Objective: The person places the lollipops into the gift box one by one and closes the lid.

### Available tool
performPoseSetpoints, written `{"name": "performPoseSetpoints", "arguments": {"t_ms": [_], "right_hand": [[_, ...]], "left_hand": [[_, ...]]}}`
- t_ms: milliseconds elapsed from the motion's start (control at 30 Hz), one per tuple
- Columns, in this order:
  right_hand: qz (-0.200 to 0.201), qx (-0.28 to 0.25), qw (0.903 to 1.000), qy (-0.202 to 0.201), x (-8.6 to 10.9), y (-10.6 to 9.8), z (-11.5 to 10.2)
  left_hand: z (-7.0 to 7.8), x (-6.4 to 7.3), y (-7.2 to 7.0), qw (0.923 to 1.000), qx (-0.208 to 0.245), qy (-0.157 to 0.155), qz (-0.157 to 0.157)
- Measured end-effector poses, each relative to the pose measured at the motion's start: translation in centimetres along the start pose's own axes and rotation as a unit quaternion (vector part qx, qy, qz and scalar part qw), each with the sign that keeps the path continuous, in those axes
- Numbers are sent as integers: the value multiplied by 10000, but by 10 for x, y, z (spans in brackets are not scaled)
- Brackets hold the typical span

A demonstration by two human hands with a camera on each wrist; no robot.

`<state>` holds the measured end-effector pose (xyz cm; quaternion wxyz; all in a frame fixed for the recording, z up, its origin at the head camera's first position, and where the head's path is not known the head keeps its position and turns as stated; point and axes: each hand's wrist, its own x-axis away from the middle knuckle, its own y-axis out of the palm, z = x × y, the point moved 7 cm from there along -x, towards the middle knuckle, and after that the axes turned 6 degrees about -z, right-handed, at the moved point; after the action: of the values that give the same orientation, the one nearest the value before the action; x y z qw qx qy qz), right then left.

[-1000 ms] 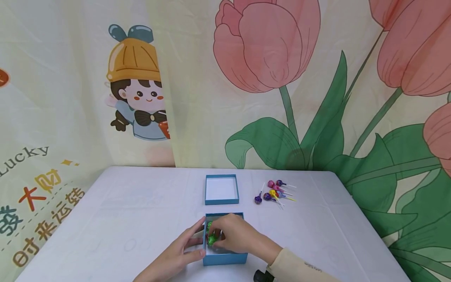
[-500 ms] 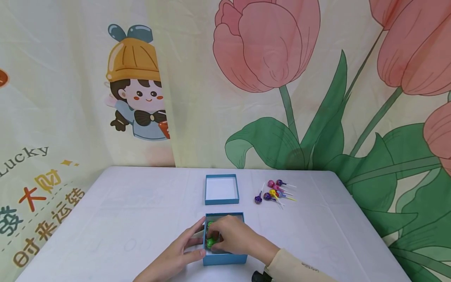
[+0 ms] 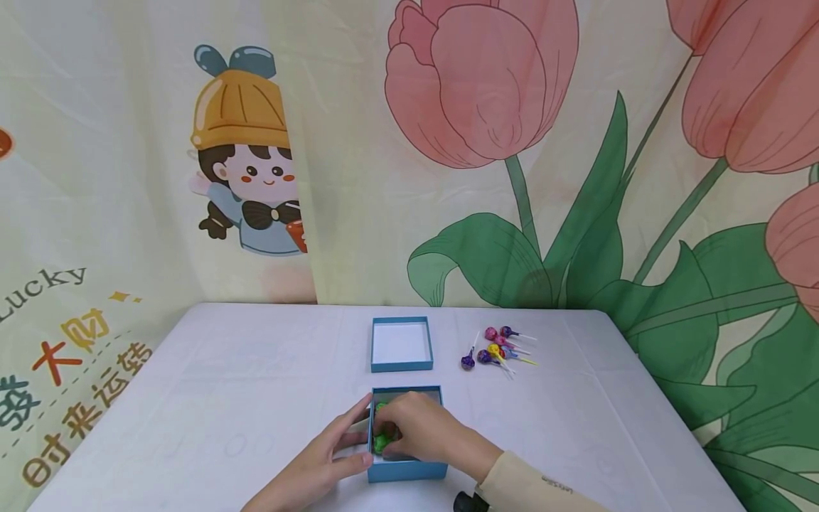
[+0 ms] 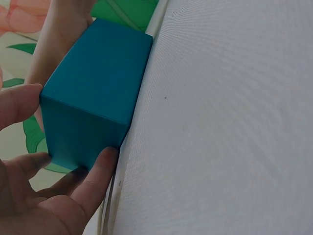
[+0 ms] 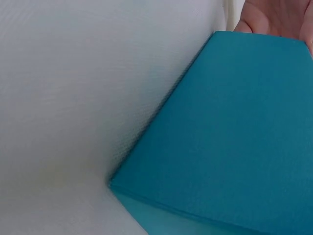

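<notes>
A blue open-topped box (image 3: 407, 471) stands on the white table near its front. My left hand (image 3: 323, 455) rests against the box's left side. In the left wrist view, its fairly straight fingers (image 4: 95, 181) touch the blue wall, the thumb at an upper corner. My right hand (image 3: 419, 430) reaches down into the box from the right, fingers curled at a shiny green-wrapped lollipop (image 3: 382, 444) by the left wall. More green wrapping shows just behind it. The fingertips are partly hidden, and the right wrist view shows only the outside of the box (image 5: 225, 122).
Behind the box lies a shallow blue lid (image 3: 401, 367) with a white inside. To the right of it is a loose pile of several lollipops (image 3: 495, 352) in purple, pink, yellow and blue. A patterned cloth (image 3: 358, 235) hangs behind the table.
My right hand shifts very slightly lower and to the left inside the box, and the green lollipop moves a little with it. The left hand and the box stay put.
</notes>
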<state>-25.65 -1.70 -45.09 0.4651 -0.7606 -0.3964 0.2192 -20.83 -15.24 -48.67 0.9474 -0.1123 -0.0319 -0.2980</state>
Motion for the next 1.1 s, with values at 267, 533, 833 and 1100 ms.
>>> {"name": "performPoseSetpoints", "arguments": {"t_ms": [267,533,833,1100], "right_hand": [[36,21,10000,-68,1,0,-1],[29,-10,9999,-121,2,-3,-2],[77,-243,9997,-5,11,-20,3],[303,-303,9990,104,22,-50,20]], "left_hand": [[-1,-1,0,9999,61,-83,10],[-2,-1,-1,9999,66,-122,24],[-2,-1,-1,9999,68,-79,-21],[-3,-1,-2,10000,-42,-59,39]]}}
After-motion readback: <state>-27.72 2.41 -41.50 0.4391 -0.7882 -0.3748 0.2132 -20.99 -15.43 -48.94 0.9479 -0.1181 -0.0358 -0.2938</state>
